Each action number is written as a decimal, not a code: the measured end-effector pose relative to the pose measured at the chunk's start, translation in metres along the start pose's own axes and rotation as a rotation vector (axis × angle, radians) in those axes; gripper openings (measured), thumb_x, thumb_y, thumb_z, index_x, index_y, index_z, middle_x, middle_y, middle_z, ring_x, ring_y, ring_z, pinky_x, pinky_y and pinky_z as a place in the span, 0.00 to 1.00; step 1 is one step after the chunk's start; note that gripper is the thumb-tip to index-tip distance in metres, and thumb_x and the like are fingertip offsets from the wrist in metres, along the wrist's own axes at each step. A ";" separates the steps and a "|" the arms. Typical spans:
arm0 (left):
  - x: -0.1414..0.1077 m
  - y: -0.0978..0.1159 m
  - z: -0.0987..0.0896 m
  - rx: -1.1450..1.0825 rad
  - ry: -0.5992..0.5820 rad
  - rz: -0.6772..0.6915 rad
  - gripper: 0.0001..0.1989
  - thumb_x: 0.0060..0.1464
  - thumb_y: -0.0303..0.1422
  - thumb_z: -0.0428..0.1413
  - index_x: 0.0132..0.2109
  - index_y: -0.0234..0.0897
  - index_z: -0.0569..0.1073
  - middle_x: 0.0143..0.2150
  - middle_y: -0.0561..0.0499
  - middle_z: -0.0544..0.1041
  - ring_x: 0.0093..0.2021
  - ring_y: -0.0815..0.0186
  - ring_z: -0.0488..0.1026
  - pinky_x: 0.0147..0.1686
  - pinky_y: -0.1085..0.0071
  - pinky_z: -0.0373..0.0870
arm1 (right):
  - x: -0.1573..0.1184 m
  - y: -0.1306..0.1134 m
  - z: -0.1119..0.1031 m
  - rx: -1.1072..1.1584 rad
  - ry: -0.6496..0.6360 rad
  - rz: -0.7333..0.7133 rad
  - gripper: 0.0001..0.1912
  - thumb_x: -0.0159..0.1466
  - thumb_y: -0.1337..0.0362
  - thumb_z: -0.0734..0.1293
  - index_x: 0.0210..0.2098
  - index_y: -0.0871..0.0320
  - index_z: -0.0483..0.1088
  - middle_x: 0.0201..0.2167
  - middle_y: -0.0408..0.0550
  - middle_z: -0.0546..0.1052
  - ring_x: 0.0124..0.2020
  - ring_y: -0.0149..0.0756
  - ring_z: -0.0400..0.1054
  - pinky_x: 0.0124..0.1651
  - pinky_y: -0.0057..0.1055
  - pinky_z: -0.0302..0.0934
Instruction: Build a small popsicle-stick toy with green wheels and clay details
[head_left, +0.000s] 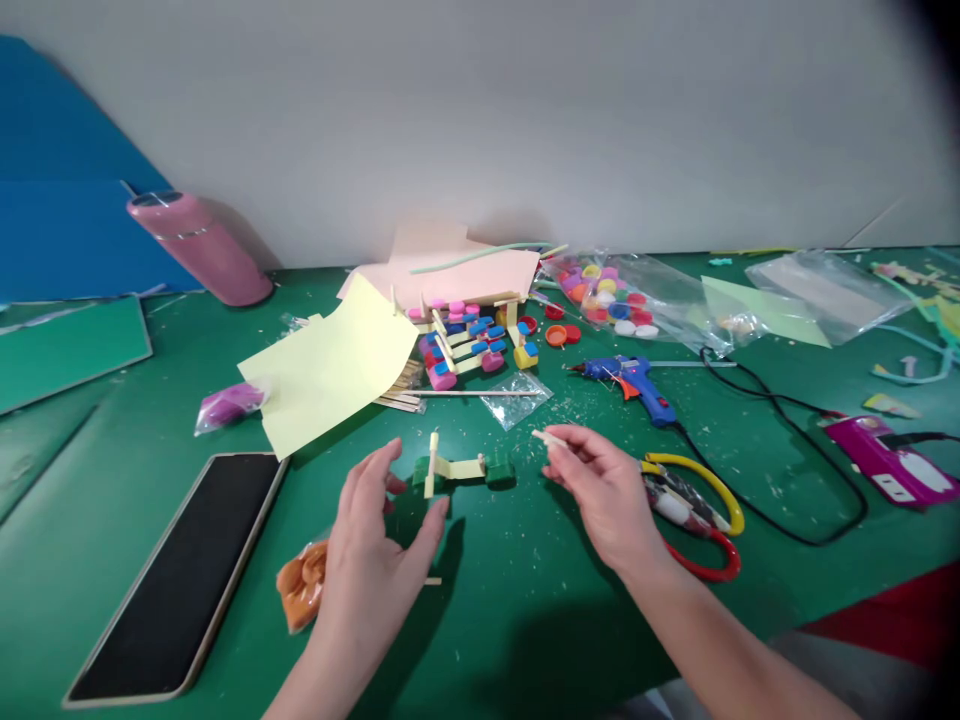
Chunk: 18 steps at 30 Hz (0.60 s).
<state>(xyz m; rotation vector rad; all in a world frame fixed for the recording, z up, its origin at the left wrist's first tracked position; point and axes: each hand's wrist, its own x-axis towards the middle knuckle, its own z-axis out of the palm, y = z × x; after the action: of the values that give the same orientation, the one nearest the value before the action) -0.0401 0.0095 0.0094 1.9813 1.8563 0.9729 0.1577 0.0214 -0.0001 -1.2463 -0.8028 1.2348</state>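
Observation:
Between my hands, a small craft model (461, 468) lies on the green table, with pale strips joining green pieces at its two ends and one strip standing up at its left. My left hand (379, 545) hovers beside the model's left end, thumb and fingers apart, holding nothing. To the right of the model, my right hand (600, 490) pinches a short pale stick (550, 438) between thumb and fingertips. A packet of orange clay-like material (301, 588) is partly covered by my left hand. Another short stick (433, 581) lies by the left thumb.
Behind are several coloured craft models (469, 350), yellow paper (330, 370) and a bag of bottle caps (607, 295). At right lie a blue glue gun (630, 380) with its cord, yellow-and-red-handled pliers (694, 515) and a purple power socket (892, 460). A phone (180, 575) lies at left.

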 end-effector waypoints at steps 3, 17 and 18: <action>0.003 0.000 0.006 0.027 -0.056 -0.027 0.27 0.50 0.36 0.55 0.56 0.34 0.58 0.42 0.43 0.69 0.35 0.62 0.67 0.28 0.68 0.67 | 0.003 0.010 0.015 0.049 -0.017 0.055 0.11 0.53 0.60 0.71 0.35 0.56 0.73 0.28 0.42 0.73 0.29 0.28 0.67 0.34 0.26 0.64; -0.004 -0.004 0.011 -0.094 -0.076 -0.101 0.22 0.51 0.38 0.54 0.53 0.39 0.63 0.46 0.44 0.72 0.39 0.58 0.71 0.35 0.64 0.69 | -0.022 0.020 0.023 0.065 -0.035 0.194 0.15 0.51 0.56 0.71 0.35 0.58 0.72 0.29 0.44 0.74 0.29 0.32 0.69 0.36 0.31 0.67; -0.004 -0.003 0.010 -0.105 -0.077 -0.107 0.22 0.51 0.37 0.54 0.53 0.39 0.62 0.46 0.44 0.71 0.39 0.59 0.70 0.34 0.64 0.69 | -0.022 0.020 0.022 0.051 -0.037 0.190 0.15 0.51 0.57 0.71 0.35 0.58 0.72 0.29 0.44 0.74 0.29 0.32 0.70 0.35 0.30 0.67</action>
<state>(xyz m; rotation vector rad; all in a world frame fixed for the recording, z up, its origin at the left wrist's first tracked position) -0.0359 0.0089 -0.0014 1.8137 1.8114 0.9300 0.1271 0.0030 -0.0112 -1.2840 -0.6874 1.4260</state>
